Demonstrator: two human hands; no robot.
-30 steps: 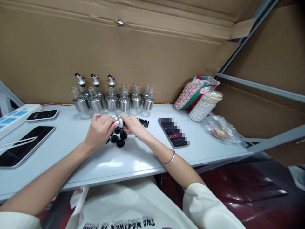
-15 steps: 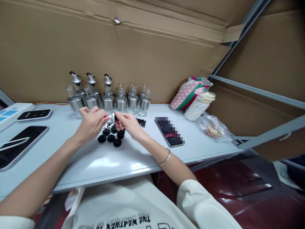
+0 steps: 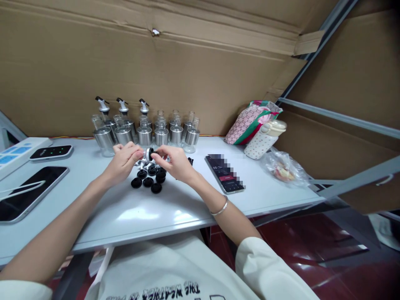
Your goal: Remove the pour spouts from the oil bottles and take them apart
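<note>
My left hand (image 3: 123, 161) and my right hand (image 3: 175, 163) meet over the middle of the white table (image 3: 175, 208). Both pinch a small silver pourer cap with a black inner part (image 3: 148, 154), held sideways between the fingertips. Just below the hands lie several black round stoppers (image 3: 148, 181). Behind them stands a group of glass bottles with steel collars (image 3: 146, 133); three at the back left carry pourer spouts (image 3: 121, 106). A few small black pieces (image 3: 190, 160) lie to the right of my right hand.
A phone (image 3: 225, 173) lies right of the hands. A patterned pouch (image 3: 253, 121), a dotted cup (image 3: 264, 141) and a plastic bag (image 3: 286, 168) sit far right. At left are a large phone (image 3: 25, 196), a small black device (image 3: 51, 152) and a power strip (image 3: 15, 154). Cardboard walls stand behind.
The silver cap has been turned between my fingertips, so its black inside now faces outward. Both hands stay together above the stoppers; the camera shifted slightly.
</note>
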